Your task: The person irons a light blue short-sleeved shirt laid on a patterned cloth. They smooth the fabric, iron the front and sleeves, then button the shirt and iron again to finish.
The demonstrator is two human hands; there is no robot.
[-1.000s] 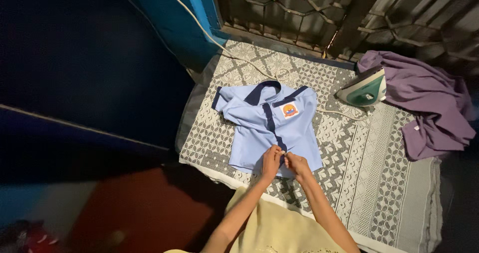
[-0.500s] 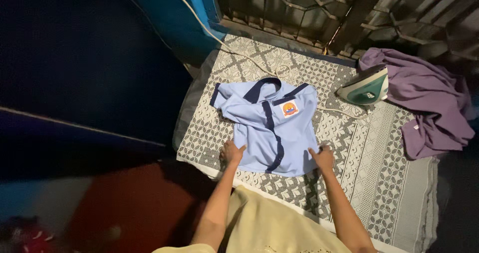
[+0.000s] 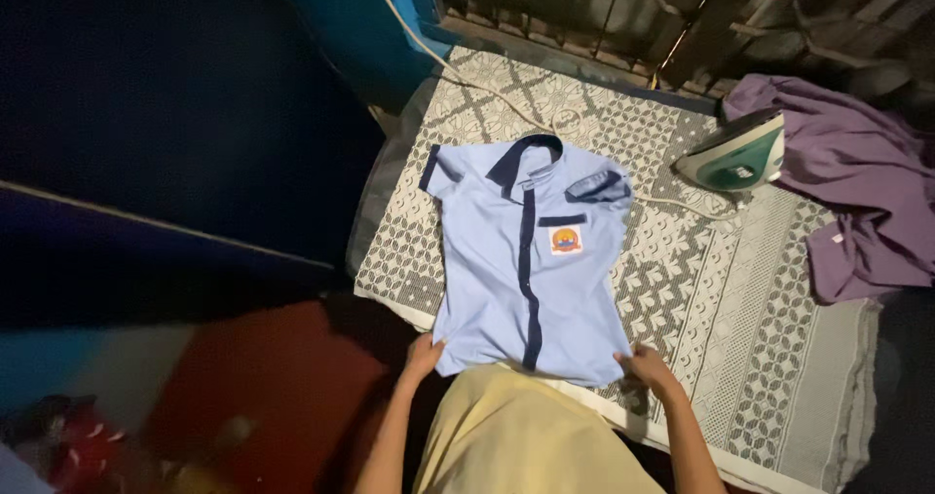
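Observation:
A small light-blue shirt with a navy collar, navy front strip and an orange chest badge lies front up on a white lace cloth. My left hand grips its lower left hem corner. At the lower right hem corner my right hand holds the fabric. The shirt is stretched flat and long toward me, its hem hanging at the near edge of the cloth.
A green-and-white iron rests at the back right, its cord trailing off to the upper left. A purple garment lies crumpled at the right. A metal window grille runs along the back, with a blue wall on the left.
My hands left the front strip, went apart to the hem corners and pulled the shirt toward me. It went from crumpled to flat and straight.

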